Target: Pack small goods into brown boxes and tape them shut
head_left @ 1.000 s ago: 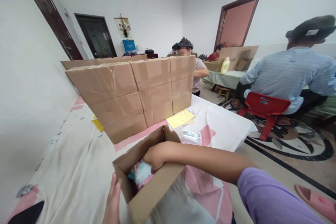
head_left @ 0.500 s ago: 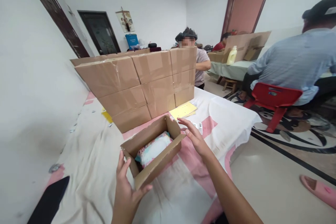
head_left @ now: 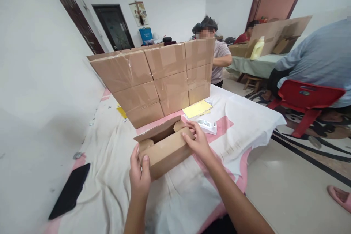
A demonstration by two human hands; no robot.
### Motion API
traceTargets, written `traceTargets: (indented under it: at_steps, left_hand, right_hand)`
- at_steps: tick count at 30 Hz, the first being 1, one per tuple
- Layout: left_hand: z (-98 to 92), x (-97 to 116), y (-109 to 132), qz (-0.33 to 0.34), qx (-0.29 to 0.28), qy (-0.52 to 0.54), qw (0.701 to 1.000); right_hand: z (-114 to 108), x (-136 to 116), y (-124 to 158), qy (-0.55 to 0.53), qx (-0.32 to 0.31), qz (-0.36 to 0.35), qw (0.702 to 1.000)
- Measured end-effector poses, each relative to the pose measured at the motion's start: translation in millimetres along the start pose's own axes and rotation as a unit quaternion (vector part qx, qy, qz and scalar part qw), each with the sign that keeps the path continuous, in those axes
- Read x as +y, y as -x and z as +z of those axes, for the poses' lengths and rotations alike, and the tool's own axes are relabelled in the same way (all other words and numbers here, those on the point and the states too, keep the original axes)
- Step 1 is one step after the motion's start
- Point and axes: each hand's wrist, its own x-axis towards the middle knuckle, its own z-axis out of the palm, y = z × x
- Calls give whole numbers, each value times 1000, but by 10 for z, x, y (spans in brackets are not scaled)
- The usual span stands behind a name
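A small cardboard box (head_left: 170,153) rests on the cloth-covered table in front of me. Its near flap is folded over the opening, the end flaps bend inward, and the far flap stands up. My left hand (head_left: 140,166) grips the box's left end, thumb on the near flap. At the right end, my right hand (head_left: 196,139) holds the box with its thumb on top. What lies inside is hidden now. Just beyond my right hand sits a white tape dispenser (head_left: 208,127).
A wall of taped cardboard boxes (head_left: 164,80) stands behind the box. Yellow sheets (head_left: 197,109) lie at its foot. A black phone (head_left: 70,190) is at the left on the cloth. Across the table is a person (head_left: 219,56); another sits on a red chair (head_left: 309,97).
Both hands have closed onto the box ends. The near and end flaps have folded inward, covering the colourful package that showed inside. The view has shifted slightly.
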Motion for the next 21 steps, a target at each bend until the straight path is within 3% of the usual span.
traceTargets:
  at_steps: [4, 8, 11, 14, 17, 21]
  left_hand:
    - [-30, 134, -215, 43, 35, -42, 998]
    - [-142, 281, -343, 99, -38, -196, 975]
    - [-175, 374, -310, 125, -86, -272, 950]
    - [-162, 413, -242, 134, -131, -286, 940]
    - [-122, 429, -213, 133, -141, -294, 936]
    - [-56, 456, -206, 137, -126, -334, 924]
  right_hand:
    - [76, 26, -66, 4, -23, 0, 1000]
    - [116, 64, -62, -25, -55, -7, 998]
    - [18, 118, -63, 7, -46, 2, 999]
    - [-333, 237, -176, 107, -7, 17, 994]
    - [-864, 381, -402, 179, 27, 53, 982]
    - [-1388, 494, -719, 243, -39, 126, 961]
